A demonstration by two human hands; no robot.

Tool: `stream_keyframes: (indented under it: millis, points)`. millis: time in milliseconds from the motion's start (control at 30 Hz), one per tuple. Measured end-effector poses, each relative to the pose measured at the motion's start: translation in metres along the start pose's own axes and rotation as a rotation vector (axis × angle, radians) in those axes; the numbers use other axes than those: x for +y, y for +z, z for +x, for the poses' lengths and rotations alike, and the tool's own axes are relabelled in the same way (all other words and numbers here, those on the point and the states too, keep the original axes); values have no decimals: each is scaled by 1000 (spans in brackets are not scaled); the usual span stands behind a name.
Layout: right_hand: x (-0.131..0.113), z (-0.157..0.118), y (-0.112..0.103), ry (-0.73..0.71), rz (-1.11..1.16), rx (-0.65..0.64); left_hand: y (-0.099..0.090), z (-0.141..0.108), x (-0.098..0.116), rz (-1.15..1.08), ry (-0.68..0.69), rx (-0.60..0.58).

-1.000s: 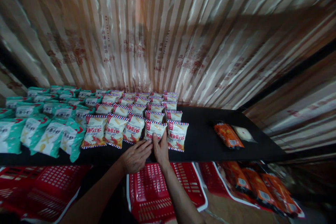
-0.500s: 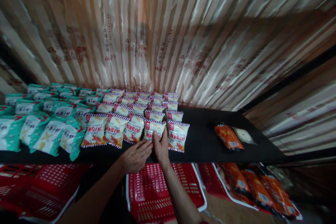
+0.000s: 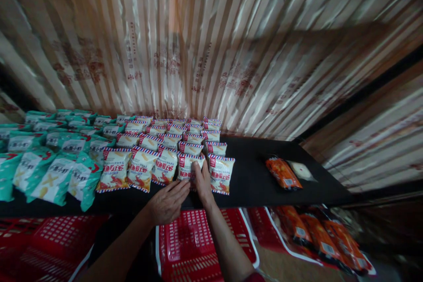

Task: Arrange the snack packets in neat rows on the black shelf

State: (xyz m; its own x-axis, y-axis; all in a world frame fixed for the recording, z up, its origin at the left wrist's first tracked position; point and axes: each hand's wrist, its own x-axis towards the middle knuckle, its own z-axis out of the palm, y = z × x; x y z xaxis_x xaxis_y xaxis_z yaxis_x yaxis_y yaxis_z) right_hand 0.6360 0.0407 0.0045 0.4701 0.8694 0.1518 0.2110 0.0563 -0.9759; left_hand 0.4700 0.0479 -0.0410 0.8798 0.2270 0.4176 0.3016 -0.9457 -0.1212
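Centrally, a white packet (image 3: 187,164) stood in the front row on the black surface (image 3: 246,172); the left hand (image 3: 168,201), fingers outstretched, lay by its base, the right hand (image 3: 204,185) half-open against its side, grip unclear.

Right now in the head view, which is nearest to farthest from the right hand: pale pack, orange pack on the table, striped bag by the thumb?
1. Striped bag: against the right hand.
2. Orange pack: off to the right, on the table.
3. Pale pack: farther right, just past the orange pack.
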Motion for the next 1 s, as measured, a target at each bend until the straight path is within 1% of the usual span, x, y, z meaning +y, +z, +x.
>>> stream_keyframes:
  millis: [67, 133, 333, 500, 633, 800, 933, 1000]
  points:
    - [-1, 3, -1, 0, 28, -37, -1, 1, 0, 5, -2, -7]
    - [1, 6, -3, 7, 42, -47, -1, 1, 1, 14, -10, -20]
    - [6, 26, -3, 113, 57, 48, -3, 2, 1, 21, -3, -15]
    - [1, 44, -1, 159, 30, 71, -5, 3, 1, 16, -5, -15]
    - [-1, 50, 0, 147, -25, 52, -4, 3, 3, 6, -25, -23]
    - [-1, 56, 0, 76, -42, -3, -5, 3, 4, 7, -30, -25]
    - [-3, 63, -1, 110, -36, 17, -10, 5, 4, 19, -27, -13]
    - [-6, 66, -1, 103, -69, 21, -10, 6, 4, 23, -21, -8]
